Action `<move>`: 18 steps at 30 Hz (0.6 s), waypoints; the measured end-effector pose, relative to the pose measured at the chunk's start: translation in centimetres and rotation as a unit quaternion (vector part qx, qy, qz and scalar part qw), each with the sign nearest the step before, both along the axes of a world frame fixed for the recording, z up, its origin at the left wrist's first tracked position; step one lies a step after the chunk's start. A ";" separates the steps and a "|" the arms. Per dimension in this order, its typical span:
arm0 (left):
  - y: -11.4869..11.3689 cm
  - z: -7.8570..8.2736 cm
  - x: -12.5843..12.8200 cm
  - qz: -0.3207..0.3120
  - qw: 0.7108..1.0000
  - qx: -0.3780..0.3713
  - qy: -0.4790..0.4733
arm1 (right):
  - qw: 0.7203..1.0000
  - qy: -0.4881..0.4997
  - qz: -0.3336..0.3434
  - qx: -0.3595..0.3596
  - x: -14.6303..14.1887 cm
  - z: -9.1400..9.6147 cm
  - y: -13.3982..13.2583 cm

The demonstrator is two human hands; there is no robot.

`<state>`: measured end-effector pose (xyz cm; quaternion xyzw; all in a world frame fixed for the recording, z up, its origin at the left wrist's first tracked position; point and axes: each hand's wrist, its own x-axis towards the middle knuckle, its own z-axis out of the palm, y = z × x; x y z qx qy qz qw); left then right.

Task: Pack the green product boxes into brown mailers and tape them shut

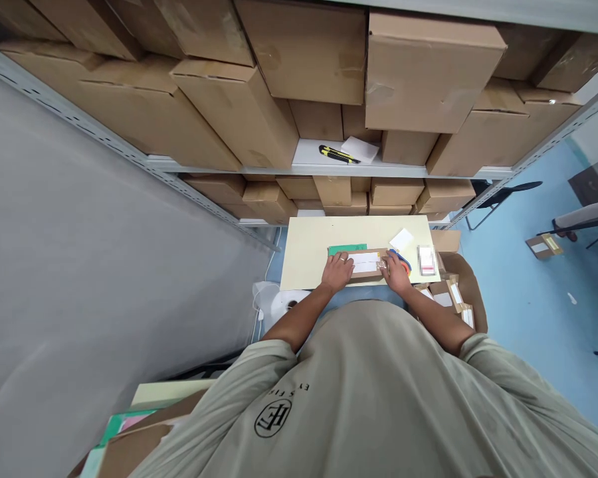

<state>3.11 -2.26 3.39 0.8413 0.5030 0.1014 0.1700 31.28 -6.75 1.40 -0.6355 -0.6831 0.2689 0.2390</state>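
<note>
A flat brown cardboard package (365,263) with a white label on top lies at the near edge of a pale yellow table (309,252). My left hand (337,272) grips its left end, and my right hand (396,273) holds its right end, with the fingers near a strip of clear tape. A green flat sheet (347,249) pokes out from under the package. Right beside my right hand sits a blue and orange item (402,261), partly hidden by the fingers. A white paper slip (402,240) lies just beyond it.
A stack of white and red labels (426,260) lies at the table's right. Cardboard parcels (446,294) are piled past that edge, and a white roll (289,305) stands to the left. Metal shelves of brown cartons (303,56) rise ahead, holding a yellow-and-black utility knife (339,155).
</note>
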 end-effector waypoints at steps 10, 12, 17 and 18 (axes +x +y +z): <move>0.6 -2.2 -1.2 -0.071 0.997 -0.029 -0.019 | 0.995 0.041 -0.084 0.029 3.5 -3.0 -0.4; 0.8 -2.2 -1.1 -0.069 0.997 -0.031 -0.008 | 0.985 0.022 -0.171 0.003 5.2 -4.3 -0.4; 1.1 -1.9 -1.0 -0.081 0.996 -0.039 0.009 | 0.935 0.060 -0.285 -0.201 7.6 -6.6 0.5; 1.1 -1.9 -1.0 -0.081 0.996 -0.040 0.006 | 0.922 0.088 -0.300 -0.227 7.7 -6.9 0.7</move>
